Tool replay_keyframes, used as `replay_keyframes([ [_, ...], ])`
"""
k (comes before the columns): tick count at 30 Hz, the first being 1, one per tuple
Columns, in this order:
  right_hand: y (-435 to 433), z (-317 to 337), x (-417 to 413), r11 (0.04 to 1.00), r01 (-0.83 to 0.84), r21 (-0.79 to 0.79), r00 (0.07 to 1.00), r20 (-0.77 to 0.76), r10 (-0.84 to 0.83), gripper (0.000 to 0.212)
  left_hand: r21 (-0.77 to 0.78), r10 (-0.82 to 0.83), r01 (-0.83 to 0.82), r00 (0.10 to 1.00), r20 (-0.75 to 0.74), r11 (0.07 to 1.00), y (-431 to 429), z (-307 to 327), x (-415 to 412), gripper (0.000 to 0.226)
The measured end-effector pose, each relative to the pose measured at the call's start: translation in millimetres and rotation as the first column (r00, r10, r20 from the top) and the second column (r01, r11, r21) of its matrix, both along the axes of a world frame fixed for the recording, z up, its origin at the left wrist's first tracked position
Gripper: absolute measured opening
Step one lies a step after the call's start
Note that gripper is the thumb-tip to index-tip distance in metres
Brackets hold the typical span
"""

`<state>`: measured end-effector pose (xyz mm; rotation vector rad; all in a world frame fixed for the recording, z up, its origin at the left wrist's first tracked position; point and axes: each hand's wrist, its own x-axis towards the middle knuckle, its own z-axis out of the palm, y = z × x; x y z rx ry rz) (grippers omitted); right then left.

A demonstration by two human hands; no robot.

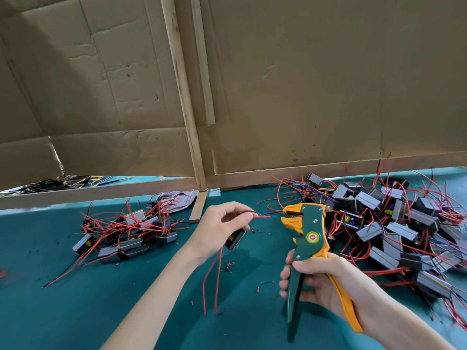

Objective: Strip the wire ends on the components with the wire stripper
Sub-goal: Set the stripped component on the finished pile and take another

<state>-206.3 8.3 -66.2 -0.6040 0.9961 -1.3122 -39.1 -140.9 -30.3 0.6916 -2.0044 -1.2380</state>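
Note:
My right hand (321, 281) grips the handles of a green and orange wire stripper (307, 231), whose jaws point left and stand a little apart. My left hand (225, 223) pinches a red wire (261, 217) and a black one, holding a small black component (235, 239) under its fingers. The red wire's tip points at the jaws, a short gap away. Two long red wires hang from the component down to the table.
A smaller heap of components with red wires (129, 231) lies at the left, a big heap (394, 223) at the right. Bits of red insulation (228, 266) dot the green table mat (75, 311). A cardboard wall with wooden battens (197, 157) stands behind.

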Motion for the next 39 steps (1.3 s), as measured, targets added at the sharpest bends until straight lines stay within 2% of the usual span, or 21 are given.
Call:
replay_keyframes([
  [6,4.7,9.8,5.3,0.994,-0.076,-0.075,0.997,-0.029,0.074,0.034,0.041,-0.004,0.010,0.989,-0.151,0.999,15.8,21.4,-4.7,0.013],
  [9,6.5,13.7,8.7,0.989,-0.102,-0.110,0.994,-0.040,0.098,0.036,0.029,-0.037,0.043,0.983,-0.180,0.999,24.6,27.5,-7.3,0.014],
  [17,10.3,15.8,10.9,0.962,-0.155,-0.224,0.986,-0.095,0.137,0.027,0.018,-0.073,0.075,0.992,-0.107,0.997,30.4,32.2,-5.3,0.019],
  [27,12.7,17.9,12.8,0.957,-0.153,-0.247,0.977,-0.185,0.108,0.021,0.061,-0.118,0.122,0.991,-0.065,0.991,32.5,37.5,-2.5,0.026],
  [30,14.5,19.6,13.1,0.959,-0.143,-0.243,0.971,-0.222,0.089,0.025,0.065,-0.132,0.135,0.990,-0.049,0.989,31.9,38.6,-0.9,0.026],
  [33,17.0,18.7,13.9,0.960,-0.155,-0.235,0.959,-0.267,0.089,0.038,0.070,-0.153,0.155,0.988,-0.037,0.985,30.6,38.9,0.9,0.023],
  [39,19.5,18.7,22.8,0.978,-0.027,-0.205,0.949,-0.313,-0.040,0.035,0.118,-0.233,0.237,0.971,-0.045,0.964,27.4,36.8,1.4,0.011],
])
